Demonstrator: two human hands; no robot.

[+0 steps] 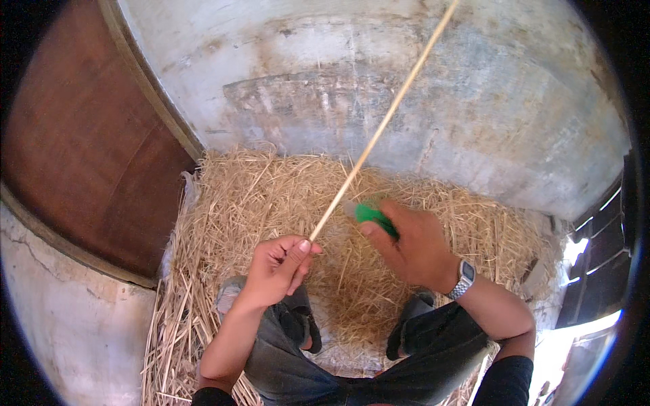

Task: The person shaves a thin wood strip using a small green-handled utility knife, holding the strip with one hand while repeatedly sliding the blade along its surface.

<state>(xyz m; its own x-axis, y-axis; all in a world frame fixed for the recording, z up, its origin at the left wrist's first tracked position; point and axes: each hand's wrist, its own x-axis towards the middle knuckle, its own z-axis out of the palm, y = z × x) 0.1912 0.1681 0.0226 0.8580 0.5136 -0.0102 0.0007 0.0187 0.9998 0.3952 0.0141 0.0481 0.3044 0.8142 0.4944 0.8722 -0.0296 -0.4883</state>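
My left hand [276, 269] pinches thin stick [383, 122] at lower end, angled upward, steadied. Right hand [414, 245] closed around green tool [371, 214], beside stick. Straw [257, 196] underfoot.

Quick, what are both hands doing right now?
Left hand: closed, pinching the thin stick at its lower end.
Right hand: closed around a green tool.

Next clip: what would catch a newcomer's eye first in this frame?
The long pale stick strikes first: it slants from the top edge down to the centre, where the left hand pinches its lower end. Just right of it, the right hand, with a wristwatch, has its grip closed on a bright green tool. Behind both lies a heap of straw against a grey wall.
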